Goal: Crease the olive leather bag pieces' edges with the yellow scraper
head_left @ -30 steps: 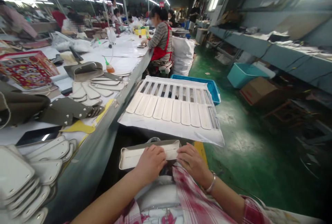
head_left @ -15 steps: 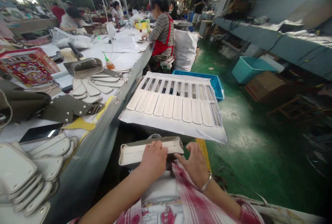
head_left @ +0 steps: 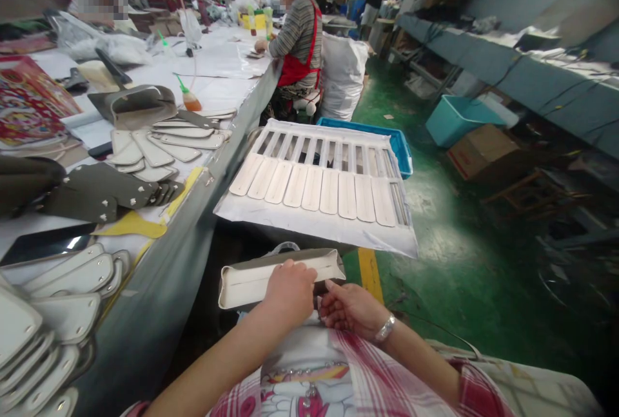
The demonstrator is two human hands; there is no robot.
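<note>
A long leather piece point(head_left: 246, 285), box-shaped with a cream panel on top and dark grey sides, lies crosswise in front of my body. My left hand point(head_left: 290, 291) is closed over its near edge, fingertips on the cream panel. At its near right edge is my right hand point(head_left: 351, 309), thumb up against the grey side and fingers curled underneath. Whatever those fingers pinch is hidden. Just beyond, a white-covered rack point(head_left: 314, 236) carries a row of cream panels point(head_left: 312, 188) with rounded ends.
The long worktable point(head_left: 193, 275) at left bears stacked white pieces point(head_left: 62, 320), grey pieces point(head_left: 87, 191), a phone point(head_left: 46, 243), a yellow tool point(head_left: 133, 225) and a glue bottle point(head_left: 191, 100). A co-worker point(head_left: 300, 37) sits farther along. A blue crate point(head_left: 403, 153) stands behind the rack.
My right hand has gone from spread fingers to curled ones and moved slightly left and down to the leather piece's near edge. My left hand stays on it. The view has shifted slightly.
</note>
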